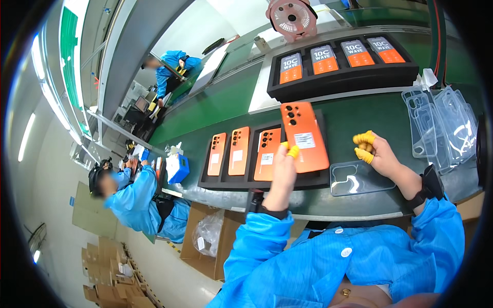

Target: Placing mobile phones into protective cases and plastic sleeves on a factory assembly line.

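Observation:
My left hand (281, 177), with yellow finger covers, is closed on an orange smartphone (311, 154), held up with its camera side showing and a white label on it. To its right, my right hand (382, 156) is above the bench with yellow-covered fingers curled but apart; I see nothing between them. A clear phone case (341, 186) lies flat on the bench just below that hand. Beneath and left of the held phone is a black tray (204, 180) with three orange phones, including one at the far left (216, 156). The held phone and my left hand hide the tray's right part.
A black tray (339, 88) of boxed-looking orange and grey packs stands farther back. Clear cases (441, 126) are piled at right. A pink fan (291, 20) stands behind. Left along the green bench are a blue box (177, 168) and a co-worker (136, 200); another person works farther off.

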Demonstrator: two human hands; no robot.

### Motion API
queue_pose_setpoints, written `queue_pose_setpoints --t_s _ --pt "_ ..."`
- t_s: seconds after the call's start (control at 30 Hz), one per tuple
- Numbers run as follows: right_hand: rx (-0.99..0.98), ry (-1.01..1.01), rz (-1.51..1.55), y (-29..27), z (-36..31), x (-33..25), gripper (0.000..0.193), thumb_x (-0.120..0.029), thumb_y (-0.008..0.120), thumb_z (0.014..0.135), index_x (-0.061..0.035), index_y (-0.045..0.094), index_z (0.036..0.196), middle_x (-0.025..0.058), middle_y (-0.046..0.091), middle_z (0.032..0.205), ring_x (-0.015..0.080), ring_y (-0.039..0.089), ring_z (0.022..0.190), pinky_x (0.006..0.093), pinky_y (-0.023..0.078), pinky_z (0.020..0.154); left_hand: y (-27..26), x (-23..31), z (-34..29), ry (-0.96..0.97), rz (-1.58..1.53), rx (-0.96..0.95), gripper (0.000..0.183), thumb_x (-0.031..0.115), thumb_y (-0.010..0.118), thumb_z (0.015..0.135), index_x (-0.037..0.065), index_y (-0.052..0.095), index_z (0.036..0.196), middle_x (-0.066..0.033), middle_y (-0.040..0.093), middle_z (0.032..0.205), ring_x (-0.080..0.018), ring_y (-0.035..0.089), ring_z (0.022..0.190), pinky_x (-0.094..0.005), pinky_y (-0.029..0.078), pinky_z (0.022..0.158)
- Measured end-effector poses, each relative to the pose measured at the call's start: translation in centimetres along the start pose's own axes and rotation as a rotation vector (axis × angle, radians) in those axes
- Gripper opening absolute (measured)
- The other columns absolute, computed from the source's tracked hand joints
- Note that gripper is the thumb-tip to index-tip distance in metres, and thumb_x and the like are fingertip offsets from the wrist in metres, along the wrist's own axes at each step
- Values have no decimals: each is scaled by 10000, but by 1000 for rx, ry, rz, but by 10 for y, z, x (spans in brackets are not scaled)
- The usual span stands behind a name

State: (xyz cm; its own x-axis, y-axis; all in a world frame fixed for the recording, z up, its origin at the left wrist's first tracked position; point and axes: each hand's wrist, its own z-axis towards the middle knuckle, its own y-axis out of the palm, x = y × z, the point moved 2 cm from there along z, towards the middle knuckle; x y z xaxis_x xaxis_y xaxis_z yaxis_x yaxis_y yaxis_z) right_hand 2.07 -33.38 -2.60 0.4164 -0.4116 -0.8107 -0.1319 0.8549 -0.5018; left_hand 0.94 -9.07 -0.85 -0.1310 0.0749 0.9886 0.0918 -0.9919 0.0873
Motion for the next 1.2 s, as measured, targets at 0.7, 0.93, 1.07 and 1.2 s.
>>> queue_pose_setpoints --t_s 0.7,0.93,1.07,1.2 --pt "-310 -615 -583 -32 -40 -31 238 -185 652 584 -62 582 776 40 515 709 191 533 710 307 461 544 56 -6 -27 405 1180 -635 788 246 758 485 -47 410 1128 -174 475 1062 -327 373 1057 -369 309 909" --pt "-178 -203 -549 -20 -26 -7 799 -408 737 533 0 426 1147 186 464 1101 296 418 1062 392 292 933 50 -9 -28 486 938 -465 691 151 783 436 12 494 1048 -131 515 995 -301 436 960 -339 373 841" --pt "-385 -129 -454 -21 -15 -5 996 -504 734 485 24 319 1220 205 386 1201 309 363 1124 421 208 971 44 2 -36 496 751 -310 717 178 800 442 9 480 1061 -108 510 1028 -258 433 988 -340 359 865" --pt "-348 -186 -351 -18 -8 -9 978 -490 739 475 16 336 1209 194 404 1170 311 379 1098 431 211 968 44 19 -40 581 729 -265 746 236 796 477 -9 447 1090 -110 486 1071 -239 413 1023 -341 329 893"
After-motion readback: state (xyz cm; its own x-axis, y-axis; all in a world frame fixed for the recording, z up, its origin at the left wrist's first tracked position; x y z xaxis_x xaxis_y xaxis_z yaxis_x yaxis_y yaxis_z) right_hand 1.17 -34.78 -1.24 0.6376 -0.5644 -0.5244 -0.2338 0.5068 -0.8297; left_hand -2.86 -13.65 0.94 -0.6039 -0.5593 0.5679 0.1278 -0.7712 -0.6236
